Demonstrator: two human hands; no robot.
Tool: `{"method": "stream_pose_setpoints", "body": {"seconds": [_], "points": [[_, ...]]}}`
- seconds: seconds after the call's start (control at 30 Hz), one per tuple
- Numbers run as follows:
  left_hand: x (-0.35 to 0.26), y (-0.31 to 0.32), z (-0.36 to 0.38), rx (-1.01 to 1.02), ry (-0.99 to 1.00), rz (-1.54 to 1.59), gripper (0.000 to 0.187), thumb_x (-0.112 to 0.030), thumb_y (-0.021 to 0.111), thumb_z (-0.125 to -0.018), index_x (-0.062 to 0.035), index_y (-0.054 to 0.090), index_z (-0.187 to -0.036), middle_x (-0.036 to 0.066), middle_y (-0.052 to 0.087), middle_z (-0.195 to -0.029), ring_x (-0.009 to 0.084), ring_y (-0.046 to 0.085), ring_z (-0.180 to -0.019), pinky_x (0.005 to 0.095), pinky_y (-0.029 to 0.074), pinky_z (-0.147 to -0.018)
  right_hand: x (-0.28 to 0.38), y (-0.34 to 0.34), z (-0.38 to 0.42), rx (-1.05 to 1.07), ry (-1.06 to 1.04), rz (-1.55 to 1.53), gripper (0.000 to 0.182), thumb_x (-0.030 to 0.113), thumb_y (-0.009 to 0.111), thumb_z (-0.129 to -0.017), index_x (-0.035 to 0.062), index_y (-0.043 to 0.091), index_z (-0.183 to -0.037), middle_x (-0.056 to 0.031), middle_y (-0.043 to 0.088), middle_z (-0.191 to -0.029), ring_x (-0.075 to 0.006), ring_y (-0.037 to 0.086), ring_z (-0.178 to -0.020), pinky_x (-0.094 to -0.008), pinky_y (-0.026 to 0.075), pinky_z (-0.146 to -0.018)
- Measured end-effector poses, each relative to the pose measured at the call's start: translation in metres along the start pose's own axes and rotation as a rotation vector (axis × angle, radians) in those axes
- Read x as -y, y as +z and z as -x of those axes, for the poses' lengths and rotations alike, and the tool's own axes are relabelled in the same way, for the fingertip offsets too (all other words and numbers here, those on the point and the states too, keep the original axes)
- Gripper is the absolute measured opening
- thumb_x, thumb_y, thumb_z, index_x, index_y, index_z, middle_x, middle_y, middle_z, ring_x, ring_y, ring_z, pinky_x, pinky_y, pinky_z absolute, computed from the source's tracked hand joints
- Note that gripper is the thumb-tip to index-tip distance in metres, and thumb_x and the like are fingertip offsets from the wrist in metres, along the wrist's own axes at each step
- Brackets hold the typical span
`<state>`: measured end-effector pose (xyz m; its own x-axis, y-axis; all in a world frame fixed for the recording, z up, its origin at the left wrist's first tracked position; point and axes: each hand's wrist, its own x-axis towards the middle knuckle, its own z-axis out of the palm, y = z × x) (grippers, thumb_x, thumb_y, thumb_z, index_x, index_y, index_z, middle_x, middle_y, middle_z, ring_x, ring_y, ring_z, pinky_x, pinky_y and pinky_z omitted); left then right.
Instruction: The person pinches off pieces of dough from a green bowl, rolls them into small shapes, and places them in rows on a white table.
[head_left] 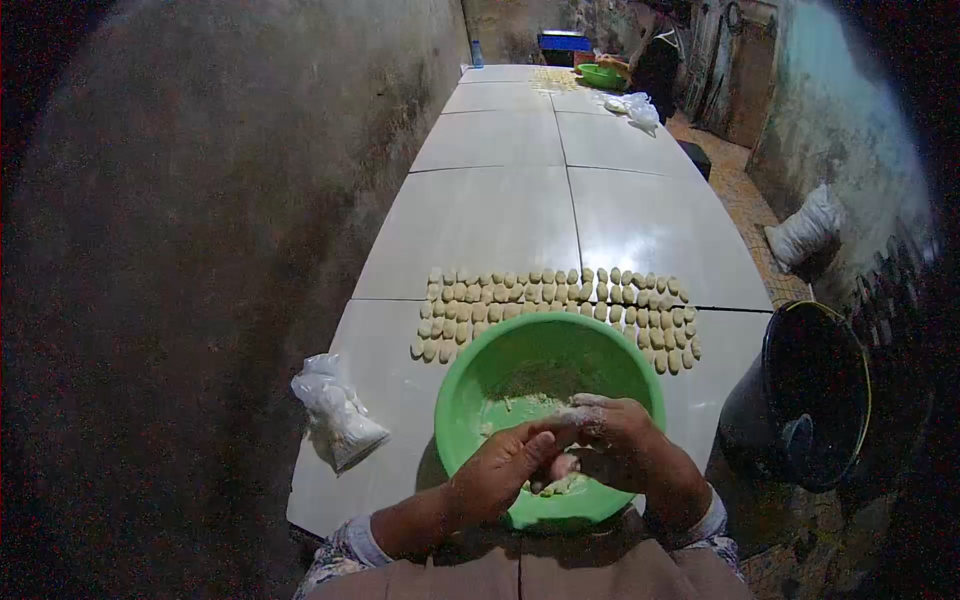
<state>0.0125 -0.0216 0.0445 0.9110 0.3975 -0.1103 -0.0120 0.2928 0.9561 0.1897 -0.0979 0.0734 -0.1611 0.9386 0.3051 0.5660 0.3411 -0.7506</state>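
Dough pcs (545, 290) lie in several close rows across our tiled desk (490, 220), just beyond the green bowl (465, 380), whose far rim hides some of them. Bowl sits upright near our end of the desk, w/ loose pale crumbs (530, 403) along its inside.

We've got both hands over the bowl, palms turned toward each other & touching. L hand (503, 472) has its fingers up against the R hand (630, 440); R hand's fingers are bent over toward the L, dusted white. Gap betw. palms is mostly hidden, so we can't tell if the fingers are clamped on a pc of dough or just resting together.

To the L of the bowl, apart from it, a clear plastic bag (342, 412) w/ white stuff in it lies on the desk. On our R, beside the desk, there's a big black bucket (742, 425). Farther off on the R, a white sack (805, 228) leans near the wall.

At the desk's far end: another person (657, 75), partly in the dark, near a 2nd green basin (603, 77), plus more small pcs (555, 78), a white bag (636, 108) & a bottle (477, 54) by the L wall.
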Motion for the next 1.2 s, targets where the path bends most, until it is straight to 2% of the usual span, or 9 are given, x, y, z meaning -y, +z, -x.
{"method": "stream_pose_setpoints", "body": {"seconds": [0.1, 0.17, 0.37, 0.43, 0.6, 0.7, 0.87, 1.03, 1.2], "points": [[0.001, -0.006, 0.003, 0.086, -0.04, 0.092, 0.047, -0.04, 0.038, -0.099, 0.001, 0.05, -0.12, -0.002, 0.053, -0.085, 0.0062, 0.043, -0.066, 0.0213, 0.038, -0.06, -0.001, 0.001, 0.001, 0.037, 0.051, -0.14, 0.041, 0.023, 0.069, -0.08, 0.0083, 0.057, -0.116, -0.0181, 0.063, -0.105, -0.0381, 0.06, -0.098, -0.0423, 0.05, -0.083], [-0.002, -0.005, 0.004, 0.068, -0.083, 0.055, 0.046, -0.04, 0.038, -0.099, 0.0001, 0.051, -0.116, -0.002, 0.052, -0.084, 0.0062, 0.041, -0.065, 0.0217, 0.038, -0.06, -0.015, 0.013, -0.002, -0.132, -0.159, 0.033, 0.038, 0.015, 0.077, -0.073, 0.0059, 0.064, -0.108, -0.0097, 0.064, -0.083, -0.0219, 0.062, -0.07, -0.0325, 0.048, -0.061], [0.004, -0.008, 0.002, 0.073, 0.001, 0.018, 0.047, -0.048, 0.04, -0.097, -0.0026, 0.051, -0.103, -0.002, 0.047, -0.078, 0.008, 0.042, -0.066, 0.0235, 0.039, -0.062, -0.009, 0.008, 0.001, -0.123, -0.089, -0.011, 0.031, 0.011, 0.076, -0.073, 0.0052, 0.066, -0.102, -0.0087, 0.064, -0.078, -0.022, 0.061, -0.067, -0.0316, 0.048, -0.059], [0.016, -0.007, -0.004, 0.037, 0.201, 0.004, 0.048, -0.05, 0.044, -0.095, -0.0036, 0.051, -0.104, -0.002, 0.043, -0.074, 0.0088, 0.041, -0.065, 0.0237, 0.038, -0.062, -0.012, 0.008, 0.001, -0.264, -0.135, 0.089, 0.029, 0.01, 0.076, -0.073, 0.0047, 0.066, -0.1, -0.008, 0.063, -0.075, -0.0183, 0.059, -0.063, -0.0299, 0.047, -0.056], [0.001, -0.007, -0.001, -0.236, 0.182, -0.036, 0.031, -0.021, 0.06, -0.091, 0.0014, 0.057, -0.112, 0.007, 0.065, -0.1, 0.0137, 0.061, -0.092, 0.029, 0.049, -0.083, -0.01, 0.015, 0.0, -0.369, -0.14, -0.024, 0.04, 0.007, 0.083, -0.065, 0.0052, 0.063, -0.099, -0.0071, 0.061, -0.072, -0.0189, 0.058, -0.06, -0.0294, 0.045, -0.053], [0.006, -0.012, -0.002, -0.204, 0.191, 0.011, 0.026, -0.019, 0.053, -0.096, 0.0018, 0.06, -0.11, 0.009, 0.066, -0.103, 0.0128, 0.059, -0.094, 0.0298, 0.046, -0.088, -0.006, 0.016, -0.001, -0.343, -0.143, 0.026, 0.029, 0.012, 0.076, -0.073, 0.0074, 0.062, -0.099, -0.0064, 0.061, -0.073, -0.0223, 0.058, -0.058, -0.0344, 0.048, -0.054], [0.01, -0.015, -0.004, -0.161, 0.105, 0.216, 0.041, -0.034, 0.045, -0.098, 0.003, 0.06, -0.108, 0.012, 0.065, -0.104, 0.0232, 0.063, -0.097, 0.0365, 0.051, -0.087, -0.011, 0.005, -0.002, -0.351, -0.166, 0.187, 0.048, 0.015, 0.077, -0.069, 0.0094, 0.06, -0.113, -0.0158, 0.055, -0.111, -0.0314, 0.059, -0.091, -0.0385, 0.05, -0.072], [0.002, -0.009, -0.003, -0.116, 0.021, 0.366, 0.037, -0.032, 0.047, -0.097, 0.0004, 0.058, -0.11, 0.014, 0.065, -0.106, 0.0225, 0.064, -0.096, 0.0384, 0.055, -0.084, -0.012, 0.009, -0.007, -0.311, -0.126, 0.195, 0.054, 0.012, 0.074, -0.073, 0.0148, 0.056, -0.124, -0.0147, 0.055, -0.117, -0.0333, 0.059, -0.098, -0.0396, 0.051, -0.083], [-0.001, -0.007, -0.005, -0.177, -0.032, 0.142, 0.038, -0.029, 0.049, -0.096, 0.0026, 0.057, -0.117, 0.012, 0.066, -0.101, 0.0188, 0.064, -0.094, 0.0336, 0.055, -0.082, -0.019, 0.012, -0.002, -0.154, -0.07, 0.128, 0.041, 0.017, 0.064, -0.084, 0.0145, 0.056, -0.124, -0.0161, 0.06, -0.116, -0.0324, 0.058, -0.109, -0.0406, 0.05, -0.088]]}}
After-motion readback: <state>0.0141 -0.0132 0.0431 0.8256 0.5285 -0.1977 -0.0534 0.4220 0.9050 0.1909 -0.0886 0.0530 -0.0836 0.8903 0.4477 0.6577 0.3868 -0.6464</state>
